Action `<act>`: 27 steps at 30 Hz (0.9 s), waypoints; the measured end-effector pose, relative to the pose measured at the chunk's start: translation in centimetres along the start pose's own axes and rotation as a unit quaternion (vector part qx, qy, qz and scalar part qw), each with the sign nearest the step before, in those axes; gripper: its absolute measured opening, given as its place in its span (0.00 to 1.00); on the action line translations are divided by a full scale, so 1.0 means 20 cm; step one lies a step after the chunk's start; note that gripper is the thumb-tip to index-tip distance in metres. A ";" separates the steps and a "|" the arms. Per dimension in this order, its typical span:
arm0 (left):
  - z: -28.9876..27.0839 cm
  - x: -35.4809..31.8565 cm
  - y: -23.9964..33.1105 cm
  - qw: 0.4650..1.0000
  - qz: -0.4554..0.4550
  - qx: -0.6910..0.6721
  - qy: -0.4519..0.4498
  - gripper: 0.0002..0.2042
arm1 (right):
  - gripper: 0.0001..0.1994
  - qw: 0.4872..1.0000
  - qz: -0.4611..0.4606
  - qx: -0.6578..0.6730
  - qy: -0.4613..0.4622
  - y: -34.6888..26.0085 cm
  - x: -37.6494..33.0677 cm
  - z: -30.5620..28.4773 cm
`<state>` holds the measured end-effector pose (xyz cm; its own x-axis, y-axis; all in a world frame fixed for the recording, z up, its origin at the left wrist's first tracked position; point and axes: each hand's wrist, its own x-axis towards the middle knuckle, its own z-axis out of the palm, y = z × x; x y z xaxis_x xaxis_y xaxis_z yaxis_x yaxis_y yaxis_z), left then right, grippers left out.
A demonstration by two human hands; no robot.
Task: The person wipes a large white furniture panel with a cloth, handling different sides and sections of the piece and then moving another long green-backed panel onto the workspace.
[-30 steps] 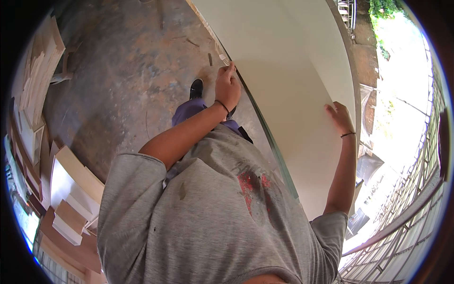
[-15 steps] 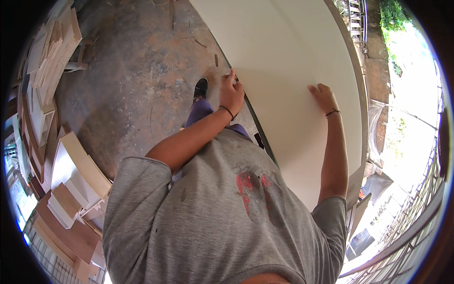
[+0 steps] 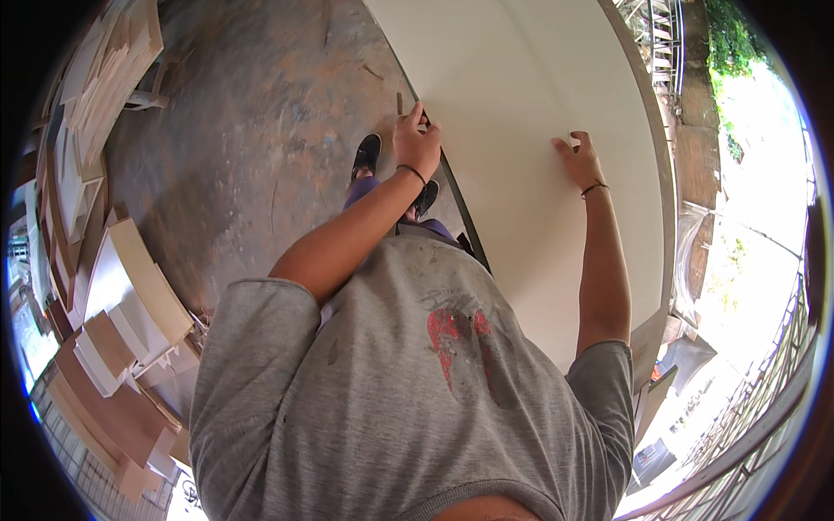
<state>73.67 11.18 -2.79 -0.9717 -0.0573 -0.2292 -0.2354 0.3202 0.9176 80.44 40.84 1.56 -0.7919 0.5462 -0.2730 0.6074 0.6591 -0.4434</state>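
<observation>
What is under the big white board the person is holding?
The white board covers whatever lies beneath it. Along its left edge only the stained concrete floor and a black shoe show. The left hand grips that edge; the right hand rests flat on top.

Left hand (image 3: pixel 417 143) grips the white board's (image 3: pixel 521 95) edge, right hand (image 3: pixel 580 161) pressed flat on it

Bare concrete floor (image 3: pixel 252 148), stained and scuffed, fills the far left. Stacks of cut wooden boards (image 3: pixel 113 295) crowd the left edge, pale and brown. On the right, hard daylight pours in past a metal railing (image 3: pixel 747 434), with green foliage (image 3: pixel 730 43) far right.
</observation>
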 end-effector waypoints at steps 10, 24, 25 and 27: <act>0.04 -0.08 0.04 0.999 0.025 0.014 0.040 0.20 | 0.25 0.997 -0.072 0.018 -0.010 0.13 0.10 -0.01; 0.00 -0.32 0.00 0.996 0.039 0.012 -0.077 0.21 | 0.27 0.997 -0.024 0.041 -0.065 0.07 0.09 -0.07; 0.00 -0.33 0.00 0.996 0.045 0.012 -0.075 0.22 | 0.27 0.997 -0.025 0.032 -0.063 0.07 0.09 -0.07; 0.01 -0.34 -0.01 0.996 0.037 0.001 -0.080 0.22 | 0.26 0.998 -0.030 0.028 -0.057 0.07 0.09 -0.06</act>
<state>80.27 11.64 -1.55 -0.9707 0.1184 -0.2090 -0.1622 0.3190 0.9338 79.94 43.39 1.54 -0.8309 0.4420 -0.3381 0.5564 0.6574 -0.5081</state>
